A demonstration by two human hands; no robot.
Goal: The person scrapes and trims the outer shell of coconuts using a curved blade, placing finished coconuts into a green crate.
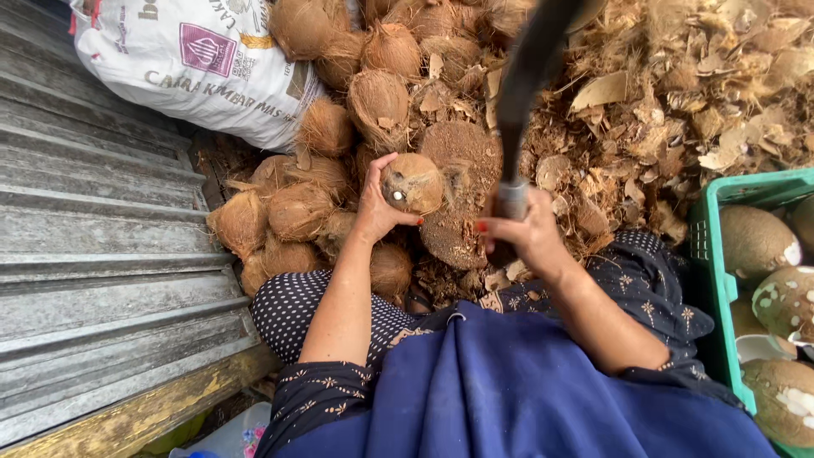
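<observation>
My left hand (376,206) grips a brown, partly husked coconut (414,182) and holds it over a round wooden chopping block (462,191). A small white spot shows on the coconut's near end. My right hand (524,233) is closed around the handle of a large dark blade (530,72), which is raised and points away from me, blurred. The two hands are close together, the blade to the right of the coconut. My lap is covered by a blue cloth (517,390).
A pile of husked coconuts (297,212) lies left and behind the block, against a white printed sack (191,64). Husk scraps (678,93) cover the ground at right. A green crate (708,254) holds peeled coconuts at far right. Corrugated metal sheeting (93,246) runs along the left.
</observation>
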